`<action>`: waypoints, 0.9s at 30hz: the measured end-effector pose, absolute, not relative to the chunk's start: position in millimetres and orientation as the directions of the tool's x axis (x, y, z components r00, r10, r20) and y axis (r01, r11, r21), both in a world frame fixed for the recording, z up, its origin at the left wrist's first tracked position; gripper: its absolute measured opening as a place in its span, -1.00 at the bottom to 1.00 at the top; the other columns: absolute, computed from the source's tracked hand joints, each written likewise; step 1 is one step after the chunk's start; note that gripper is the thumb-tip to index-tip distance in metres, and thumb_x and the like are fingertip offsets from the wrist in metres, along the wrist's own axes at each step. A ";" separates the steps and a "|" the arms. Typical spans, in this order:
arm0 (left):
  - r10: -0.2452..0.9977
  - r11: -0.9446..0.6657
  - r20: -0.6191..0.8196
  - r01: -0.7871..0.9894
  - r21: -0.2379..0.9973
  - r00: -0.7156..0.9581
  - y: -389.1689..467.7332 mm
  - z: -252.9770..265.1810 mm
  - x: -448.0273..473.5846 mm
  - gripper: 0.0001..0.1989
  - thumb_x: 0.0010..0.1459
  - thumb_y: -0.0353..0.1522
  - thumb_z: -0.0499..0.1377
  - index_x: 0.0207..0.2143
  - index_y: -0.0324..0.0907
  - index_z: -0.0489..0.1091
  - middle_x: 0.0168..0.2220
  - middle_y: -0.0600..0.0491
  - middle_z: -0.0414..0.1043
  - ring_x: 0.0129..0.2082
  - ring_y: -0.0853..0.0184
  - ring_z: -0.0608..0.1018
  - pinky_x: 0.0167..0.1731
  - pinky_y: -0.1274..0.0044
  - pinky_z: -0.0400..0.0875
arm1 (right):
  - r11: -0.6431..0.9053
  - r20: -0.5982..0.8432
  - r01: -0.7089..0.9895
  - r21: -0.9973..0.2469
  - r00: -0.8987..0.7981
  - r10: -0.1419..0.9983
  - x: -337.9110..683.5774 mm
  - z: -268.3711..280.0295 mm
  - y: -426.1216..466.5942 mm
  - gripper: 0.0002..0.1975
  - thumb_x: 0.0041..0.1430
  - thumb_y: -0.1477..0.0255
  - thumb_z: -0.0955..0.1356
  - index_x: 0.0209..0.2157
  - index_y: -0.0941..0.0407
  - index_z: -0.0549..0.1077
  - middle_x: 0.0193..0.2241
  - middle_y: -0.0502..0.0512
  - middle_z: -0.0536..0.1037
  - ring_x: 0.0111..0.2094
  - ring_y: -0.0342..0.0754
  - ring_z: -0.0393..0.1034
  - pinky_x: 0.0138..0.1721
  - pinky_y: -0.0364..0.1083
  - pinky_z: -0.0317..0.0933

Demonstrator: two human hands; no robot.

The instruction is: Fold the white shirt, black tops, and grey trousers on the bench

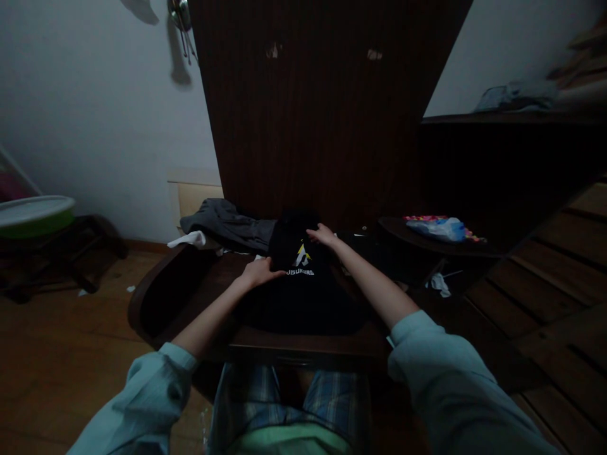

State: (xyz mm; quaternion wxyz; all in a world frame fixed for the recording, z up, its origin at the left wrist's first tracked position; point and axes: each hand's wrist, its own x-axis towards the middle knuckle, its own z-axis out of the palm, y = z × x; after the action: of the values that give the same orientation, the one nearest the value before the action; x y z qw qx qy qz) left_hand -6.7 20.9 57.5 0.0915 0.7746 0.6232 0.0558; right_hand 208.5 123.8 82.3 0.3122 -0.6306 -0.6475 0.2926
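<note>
A black shirt point(303, 306) lies spread on the dark wooden desk point(208, 278), with a yellow and white logo and white lettering facing up. My left hand point(258, 273) rests on its left side, thumb stretched toward the lettering and the fingers apart from it. Farther back, my right hand point(325, 236) touches the shirt's upper right part, above the logo, with its fingers spread. The shirt's edges blend into the dark wood, so its full outline is hard to tell.
Grey clothing point(232, 221) lies bunched at the desk's back left, with a white cloth point(192, 239) beside it. A plastic bag point(439, 229) sits on the curved shelf to the right. On a stool at far left stands a green lidded basin point(38, 218).
</note>
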 end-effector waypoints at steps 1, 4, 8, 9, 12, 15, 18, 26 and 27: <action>0.973 -0.200 -0.071 0.960 0.196 0.217 13.7 55.8 -11.6 -0.47 -0.07 0.06 0.00 -0.31 -0.20 0.31 -0.26 -0.11 0.43 -0.22 0.12 0.47 -0.28 0.44 0.32 | 0.029 0.045 0.645 -0.764 0.008 0.999 207.3 79.6 117.8 -0.74 0.04 0.39 0.30 -0.21 0.18 0.29 -0.43 0.09 0.51 -0.45 -0.14 0.41 -0.44 -0.20 0.23; 0.965 -0.201 -0.129 0.962 0.186 0.226 -5.2 50.2 -23.7 -0.49 -0.10 0.06 0.02 -0.32 -0.19 0.31 -0.27 -0.11 0.43 -0.22 0.10 0.46 -0.29 0.44 0.31 | 0.081 0.130 0.676 -0.732 0.022 0.991 203.3 66.8 89.1 -0.88 -0.02 0.45 0.32 -0.37 0.13 0.31 -0.53 0.00 0.47 -0.51 -0.15 0.38 -0.45 -0.19 0.20; 0.977 -0.197 -0.034 0.958 0.210 0.209 -24.1 39.8 -33.2 -0.50 -0.08 0.00 0.05 -0.27 -0.22 0.29 -0.20 -0.14 0.38 -0.19 0.11 0.44 -0.27 0.44 0.30 | 0.171 0.102 0.545 -0.821 -0.155 0.983 193.3 43.3 39.9 -0.91 -0.05 0.49 0.32 -0.54 0.11 0.27 -0.70 -0.13 0.35 -0.64 -0.21 0.29 -0.56 -0.23 0.14; 0.982 -0.185 -0.004 0.958 0.221 0.190 -27.4 37.5 -34.6 -0.48 -0.08 0.00 0.05 -0.24 -0.24 0.28 -0.18 -0.15 0.36 -0.18 0.12 0.44 -0.26 0.44 0.29 | 0.152 0.062 0.480 -0.864 -0.198 0.978 190.2 37.2 29.3 -0.91 -0.04 0.49 0.30 -0.55 0.11 0.27 -0.72 -0.15 0.34 -0.67 -0.23 0.26 -0.60 -0.24 0.11; 0.995 -0.104 0.018 0.957 0.271 0.103 -32.5 33.6 -37.9 -0.41 -0.07 0.06 -0.01 -0.22 -0.26 0.29 -0.18 -0.17 0.36 -0.17 0.11 0.43 -0.22 0.44 0.28 | 0.054 -0.025 0.322 -0.945 -0.237 0.971 181.4 19.6 6.4 -0.93 -0.02 0.49 0.28 -0.54 0.11 0.27 -0.74 -0.17 0.32 -0.73 -0.25 0.21 -0.69 -0.27 0.02; 0.999 -0.026 -0.037 0.945 0.326 0.040 -31.0 33.2 -41.4 -0.39 -0.01 0.08 -0.13 -0.28 -0.25 0.32 -0.22 -0.16 0.39 -0.19 0.13 0.45 -0.22 0.45 0.28 | 0.018 -0.029 0.232 -0.973 -0.196 0.980 175.9 6.3 -4.3 -0.93 -0.04 0.50 0.27 -0.56 0.11 0.27 -0.76 -0.18 0.30 -0.74 -0.25 0.18 -0.71 -0.27 0.00; 0.997 -0.001 -0.077 0.951 0.309 0.026 -27.8 31.5 -45.8 -0.44 0.00 0.06 -0.10 -0.33 -0.24 0.33 -0.26 -0.13 0.42 -0.23 0.14 0.47 -0.29 0.47 0.29 | 0.040 0.013 0.179 -0.983 -0.152 0.988 174.2 0.1 -8.5 -0.92 -0.07 0.51 0.27 -0.59 0.12 0.28 -0.76 -0.18 0.28 -0.72 -0.25 0.19 -0.67 -0.27 0.05; 1.000 -0.012 -0.024 0.971 0.237 0.019 -41.7 39.5 -39.7 -0.77 -0.01 -0.21 0.07 -0.36 -0.18 0.31 -0.32 -0.05 0.43 -0.28 0.20 0.48 -0.38 0.52 0.28 | 0.054 0.032 0.149 -0.987 -0.144 0.989 175.0 -1.7 -9.1 -0.93 -0.09 0.48 0.26 -0.59 0.11 0.29 -0.77 -0.18 0.27 -0.72 -0.25 0.18 -0.67 -0.26 0.05; 1.000 -0.029 -0.004 0.962 0.272 0.031 -46.2 44.1 -34.2 -0.82 0.00 -0.26 0.07 -0.36 -0.16 0.29 -0.34 -0.02 0.43 -0.30 0.23 0.48 -0.40 0.53 0.27 | 0.059 0.037 0.146 -0.987 -0.147 0.988 175.2 -2.6 -8.6 -0.93 -0.09 0.48 0.27 -0.59 0.11 0.29 -0.77 -0.18 0.27 -0.72 -0.25 0.18 -0.67 -0.26 0.04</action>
State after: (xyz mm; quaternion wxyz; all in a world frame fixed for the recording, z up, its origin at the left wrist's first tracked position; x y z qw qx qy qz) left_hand -34.2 -46.2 44.1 0.0998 0.7111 0.6896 0.0942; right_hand 175.2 -8.6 -2.6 0.4356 -0.4867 -0.5829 0.4833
